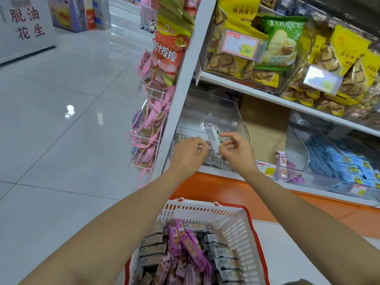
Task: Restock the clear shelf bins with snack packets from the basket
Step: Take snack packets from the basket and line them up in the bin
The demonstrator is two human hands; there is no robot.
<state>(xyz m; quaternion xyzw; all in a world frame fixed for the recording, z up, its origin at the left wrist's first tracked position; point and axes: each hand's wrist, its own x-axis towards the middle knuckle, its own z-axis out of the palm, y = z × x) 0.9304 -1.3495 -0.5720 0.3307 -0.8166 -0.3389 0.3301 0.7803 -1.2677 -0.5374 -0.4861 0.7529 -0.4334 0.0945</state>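
Glossy pale floor tiles (61, 120) run off to the left of a white shop shelf (246, 87), and I am working at its lower level, right in front of me. Both arms reach over the basket (205, 210), which sits near me at the bottom of the view, and into the clear bin (236, 112) at the left end of that shelf. The right hand (238, 153) pinches a white packet (212, 136) between thumb and fingertips, holding it upright just inside the bin's open front. The left hand (188, 155) is curled palm-down over the loose packets (207, 159) on the bin floor. Something small shows at its fingertips, but I cannot tell whether it grips it or only touches it. I judge this as the placing step: one packet is about to go down. The next move calls for lowering it flat among the others, letting go, then bringing a hand back to the basket for more. By count I see two hands, one basket and one packet in the right hand. Two clear bins are plain on this level, the second one (298, 145) to the right holding blue packets (339, 161), with a cardboard box (265, 130) between them. The basket holds three sorts, purple packets (191, 247), dark packets (152, 247) and pale grey packets (226, 262), each too piled up to number exactly, so much restocking is left.
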